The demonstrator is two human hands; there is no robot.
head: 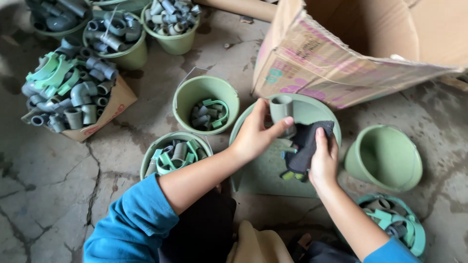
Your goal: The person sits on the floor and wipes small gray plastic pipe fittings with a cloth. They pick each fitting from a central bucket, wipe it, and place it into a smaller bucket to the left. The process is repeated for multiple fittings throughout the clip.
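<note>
**Grey pipe fitting held over a green tray, dark cloth against it**

The left hand (254, 134) is closed around a short grey plastic pipe fitting (282, 108), thumb across its front and the open socket end pointing up. The right hand (322, 163) is closed on a dark grey cloth pad (306, 143), pressing it against the lower part of the fitting. The two hands sit close together, the right at about 4 o'clock from the left.

Both hands hover above a pale green plastic tray (265, 178) with a rounded far edge, lying on the cracked concrete floor (48, 175). A few small blue and green pieces (288, 174) lie on the tray just under the cloth.

At 9 o'clock from the fitting stands a small green plastic bucket (187, 100) holding a few grey fittings and a green clip. At 8 o'clock from the hands, a second green bucket (155, 148) is filled with grey and green fittings. At 3 o'clock an empty green bucket (385, 156) lies tilted on its side. At 5 o'clock, near the right forearm, a teal round container (418, 238) holds more clips.

A large open cardboard box (331, 63) stands at 1 o'clock, just behind the tray. At 10 o'clock, a small cardboard carton (114, 104) is heaped with grey elbows and green clips; behind it, three more green buckets (131, 57) of grey fittings stand along the top edge.
</note>
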